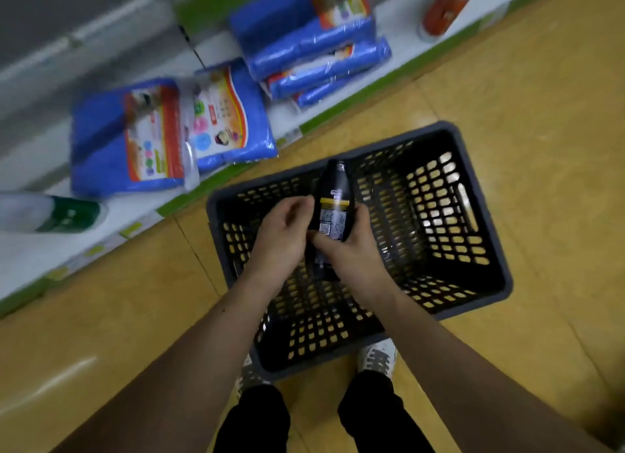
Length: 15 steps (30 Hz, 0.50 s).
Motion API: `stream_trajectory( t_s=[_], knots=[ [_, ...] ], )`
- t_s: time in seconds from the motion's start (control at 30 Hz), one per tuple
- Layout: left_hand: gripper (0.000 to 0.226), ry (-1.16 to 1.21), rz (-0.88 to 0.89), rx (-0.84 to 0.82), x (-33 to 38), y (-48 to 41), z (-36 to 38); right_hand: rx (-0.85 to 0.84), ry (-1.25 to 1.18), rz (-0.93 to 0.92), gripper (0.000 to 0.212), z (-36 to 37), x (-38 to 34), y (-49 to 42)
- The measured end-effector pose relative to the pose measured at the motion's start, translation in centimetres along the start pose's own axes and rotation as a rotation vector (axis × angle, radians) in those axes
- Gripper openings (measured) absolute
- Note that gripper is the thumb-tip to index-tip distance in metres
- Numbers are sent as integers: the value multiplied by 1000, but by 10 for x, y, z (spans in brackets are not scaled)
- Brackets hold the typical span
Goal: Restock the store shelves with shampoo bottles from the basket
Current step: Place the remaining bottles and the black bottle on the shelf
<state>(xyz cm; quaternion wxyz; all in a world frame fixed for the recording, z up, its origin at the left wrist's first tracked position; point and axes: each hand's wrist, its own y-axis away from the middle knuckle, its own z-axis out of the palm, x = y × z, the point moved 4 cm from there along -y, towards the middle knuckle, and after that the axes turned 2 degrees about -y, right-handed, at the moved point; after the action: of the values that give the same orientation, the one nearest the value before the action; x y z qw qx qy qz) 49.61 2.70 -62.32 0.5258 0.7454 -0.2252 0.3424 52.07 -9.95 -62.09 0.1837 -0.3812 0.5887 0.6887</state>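
Shampoo bottle [333, 202], black with a yellow band and a printed label: we found it held over the basket [473, 293], above its left half, cap end pointing toward the shelf. Listed below by size.

Floor [524, 114]: yellow-tan tiles, carrying the basket.

Shelf [399, 36]: a low white board with a green front edge, running along the floor's far side.

Basket: dark grey plastic with slotted walls, set just beside the shelf's front edge. Its bottom appeared bare, as far as we could see.

Blue packages [169, 134]: plastic-wrapped, two lying near the shelf's front edge, slightly overhanging it; a stack of others [311, 46] further right.

Orange can [446, 9]: upright toward the shelf's right end.

White container with green cap [50, 214]: lying on its side at the shelf's left end.

Right hand [348, 249]: we saw it wrapped around the bottle's lower body.

Left hand [280, 236]: fingers curled, touching the bottle's left side; we could not tell how firmly it gripped.

Shoes [377, 356]: pale, just behind the basket's near wall.
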Motion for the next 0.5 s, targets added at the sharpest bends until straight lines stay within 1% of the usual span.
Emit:
stream_trajectory(
  t_s=[0.1,0.17,0.23,0.3,0.37,0.43,0.5],
  knots=[
    [41,192,-21,-76,52,29,-16,-28,-44,-71,45,6,-59,36],
    [55,293,-20,-129,85,51,-30,-39,-173,-90,41,12,-98,61],
    [64,316,12,-164,120,75,-47,-76,-306,-82,53,21,-134,84],
    [66,348,42,-186,152,95,-63,-168,-378,-50,67,32,-163,105],
    [60,402,89,-233,189,117,-79,-342,-459,7,75,44,-189,126],
    [60,413,138,-335,231,143,-95,-597,-578,67,69,61,-216,150],
    [62,391,174,-397,263,166,-113,-843,-677,83,65,79,-243,172]
  ],
)
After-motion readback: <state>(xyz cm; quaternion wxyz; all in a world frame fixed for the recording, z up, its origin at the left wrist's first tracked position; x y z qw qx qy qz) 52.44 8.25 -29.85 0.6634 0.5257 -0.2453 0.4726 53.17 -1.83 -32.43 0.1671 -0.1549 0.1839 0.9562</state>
